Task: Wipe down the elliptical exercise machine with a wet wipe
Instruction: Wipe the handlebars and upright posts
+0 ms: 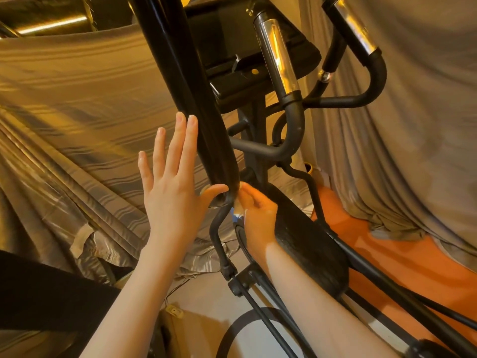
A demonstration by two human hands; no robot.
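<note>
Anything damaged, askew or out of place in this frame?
Nothing on the elliptical looks broken. One oddity: the striped fabric draped behind it has strips of tape on it low on the left, as if patched. The right hand holds the wipe at the black bar; the left hand is flat alongside.

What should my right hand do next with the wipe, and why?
Probably slide the wipe up the black handlebar. The right hand pinches it at the bar's lower end, the left hand rests open against the bar, and the long stretch above is the obvious part left to cover.
</note>
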